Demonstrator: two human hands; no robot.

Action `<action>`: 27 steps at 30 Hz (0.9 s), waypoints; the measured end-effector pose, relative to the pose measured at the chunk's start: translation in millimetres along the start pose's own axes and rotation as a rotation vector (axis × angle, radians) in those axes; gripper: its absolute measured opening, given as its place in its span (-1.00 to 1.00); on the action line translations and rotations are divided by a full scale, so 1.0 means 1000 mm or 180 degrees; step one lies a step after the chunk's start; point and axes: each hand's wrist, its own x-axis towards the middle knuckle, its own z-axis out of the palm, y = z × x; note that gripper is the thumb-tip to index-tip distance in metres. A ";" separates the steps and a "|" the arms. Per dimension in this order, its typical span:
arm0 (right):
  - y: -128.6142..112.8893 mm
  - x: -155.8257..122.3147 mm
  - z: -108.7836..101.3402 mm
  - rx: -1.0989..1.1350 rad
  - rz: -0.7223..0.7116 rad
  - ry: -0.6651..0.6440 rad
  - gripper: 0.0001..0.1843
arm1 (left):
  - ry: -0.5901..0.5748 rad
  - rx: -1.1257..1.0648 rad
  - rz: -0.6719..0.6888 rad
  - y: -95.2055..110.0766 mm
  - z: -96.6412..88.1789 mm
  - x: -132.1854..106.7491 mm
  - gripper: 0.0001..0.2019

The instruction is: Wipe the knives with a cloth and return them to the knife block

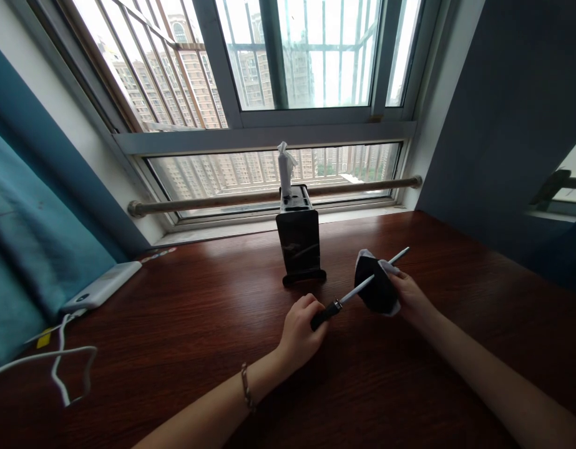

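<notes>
My left hand [301,333] is closed around the black handle of a long thin steel rod [362,288], a knife-sharpening steel that points up to the right. My right hand [409,296] grips a dark cloth [376,288] wrapped against the middle of the rod. The rod's bare tip sticks out beyond the cloth. Both hands hover just above the dark wooden desk [198,324]. A black knife block [300,240] stands upright behind them, with one white-wrapped handle [284,168] sticking out of its top.
A white power bank [103,285] lies at the desk's left edge with a white cable [58,362] trailing from it. A teal curtain [30,249] hangs at the left. A metal rail [250,196] runs along the window. A dark blue wall [512,125] stands at the right.
</notes>
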 end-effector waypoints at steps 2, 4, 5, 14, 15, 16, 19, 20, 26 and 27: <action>0.005 -0.010 0.009 0.0030 0.0176 -0.0095 -0.65 | -0.0185 -0.0273 -0.0035 -0.002 -0.001 0.001 -0.94; 0.006 -0.016 0.015 -0.0008 0.0259 -0.0205 -0.67 | -0.0477 -0.0641 -0.0110 -0.006 -0.003 0.004 -0.84; 0.006 -0.018 0.017 -0.0032 0.0268 -0.0253 -0.68 | -0.0634 -0.0817 -0.0153 -0.008 -0.003 0.006 -0.79; 0.011 -0.025 0.020 -0.0208 0.0439 -0.0710 -0.78 | -0.0615 -0.1089 -0.0068 -0.015 0.000 0.008 -0.82; 0.013 -0.027 0.021 -0.0338 0.0418 -0.0745 -0.77 | -0.0531 -0.1010 0.0003 -0.014 0.000 0.007 -0.86; 0.015 -0.029 0.021 -0.0453 0.0414 -0.0780 -0.76 | -0.0465 -0.0909 0.0076 -0.013 0.001 0.006 -0.91; 0.022 -0.033 0.024 -0.0565 0.0532 -0.0834 -0.73 | -0.0280 -0.0458 0.0261 -0.011 0.004 0.004 -0.97; 0.024 -0.035 0.025 -0.0536 0.0600 -0.0840 -0.72 | -0.0202 -0.0250 0.0318 -0.011 0.005 0.003 -0.94; 0.027 -0.038 0.027 -0.0337 0.0782 -0.0951 -0.73 | 0.0117 0.1081 0.0736 -0.009 0.008 -0.006 -0.92; 0.028 -0.038 0.027 -0.0319 0.0804 -0.0968 -0.73 | 0.0125 0.1180 0.0776 -0.008 0.008 -0.007 -0.92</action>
